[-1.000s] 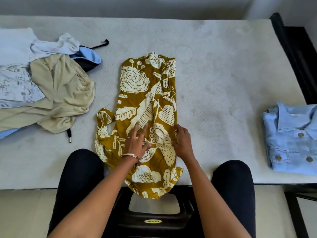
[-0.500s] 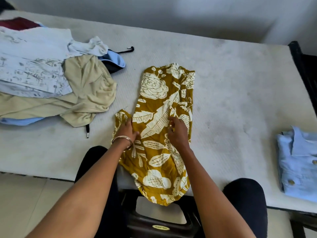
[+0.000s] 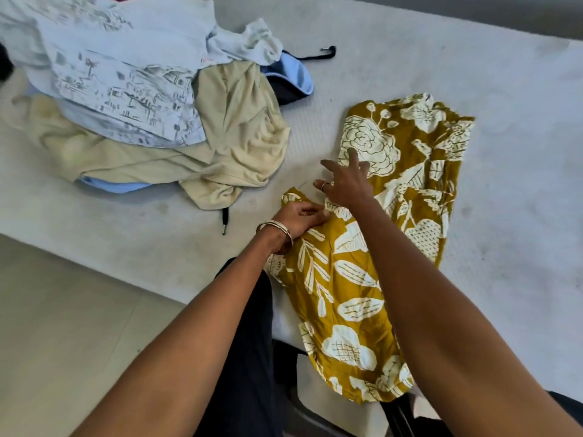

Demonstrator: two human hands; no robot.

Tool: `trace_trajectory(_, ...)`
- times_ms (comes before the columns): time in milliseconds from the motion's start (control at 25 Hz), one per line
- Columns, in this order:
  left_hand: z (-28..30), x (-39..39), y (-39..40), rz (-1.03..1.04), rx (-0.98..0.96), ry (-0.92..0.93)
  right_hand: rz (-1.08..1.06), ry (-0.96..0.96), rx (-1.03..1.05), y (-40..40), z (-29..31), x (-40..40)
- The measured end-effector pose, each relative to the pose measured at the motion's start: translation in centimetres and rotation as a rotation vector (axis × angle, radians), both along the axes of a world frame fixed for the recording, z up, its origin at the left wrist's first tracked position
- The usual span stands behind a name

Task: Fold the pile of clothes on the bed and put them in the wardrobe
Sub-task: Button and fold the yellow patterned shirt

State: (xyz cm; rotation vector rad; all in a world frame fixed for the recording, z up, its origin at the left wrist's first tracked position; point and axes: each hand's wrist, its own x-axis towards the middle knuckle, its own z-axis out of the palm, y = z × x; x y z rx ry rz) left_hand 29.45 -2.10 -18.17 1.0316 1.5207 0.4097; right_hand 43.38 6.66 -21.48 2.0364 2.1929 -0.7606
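Mustard cloth printed with cream flowers and leaves, the garment lies lengthwise on the bed, already narrowed into a long strip, its near end hanging over the mattress edge toward the person's lap. The step in hand looks like tucking the loose side flap inward before folding the strip across. The left hand, bangle on the wrist, has its fingers curled round that left flap where it sticks out. The right hand is spread, fingers straight and released, over the cloth's left edge near the big rose; whether the palm actually presses down cannot be told.

To do this well, the flap should be carried over flat onto the strip while the spread hand pins the body of the cloth, so the thin, slippery-looking fabric does not bunch. The wrinkles along the far right side want smoothing first.

The pile of clothes, a pale printed piece over beige and light blue ones, waits unfolded at the left, near but not touching.
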Motion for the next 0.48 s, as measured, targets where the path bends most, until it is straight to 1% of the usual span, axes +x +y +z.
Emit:
trace_trajectory(40,-0.2,-0.1,0.1,-0.031,-0.001,0.011,0.032,-0.084,-0.05,0.4,-0.1,-0.1)
trace_trajectory(120,-0.5,-0.3,0.4,-0.056,-0.039,0.022,0.03,-0.177,-0.086,0.7,-0.1,-0.1)
trace_trajectory(200,-0.4,-0.1,0.4,-0.068,-0.071,0.008,0.022,-0.187,-0.013,1.1,0.0,0.2)
trace_trajectory(240,-0.3,0.0,0.3,-0.083,-0.081,0.01,0.024,-0.152,0.033,1.4,0.1,0.6)
trace_trajectory(280,-0.1,0.3,0.2,-0.098,-0.088,0.025,-0.006,-0.088,0.069,1.4,0.4,1.1)
trace_trajectory(360,-0.2,0.9,0.1,-0.098,-0.086,0.087,-0.174,0.137,0.113,1.4,0.9,2.8)
trace_trajectory(400,-0.3,1.3,0.1,-0.09,-0.061,0.134,-0.279,0.282,0.13,1.1,1.3,3.8)
trace_trajectory(480,0.2,2.9,-0.1,-0.091,0.057,0.239,-0.492,0.596,0.179,-0.3,1.9,6.0)
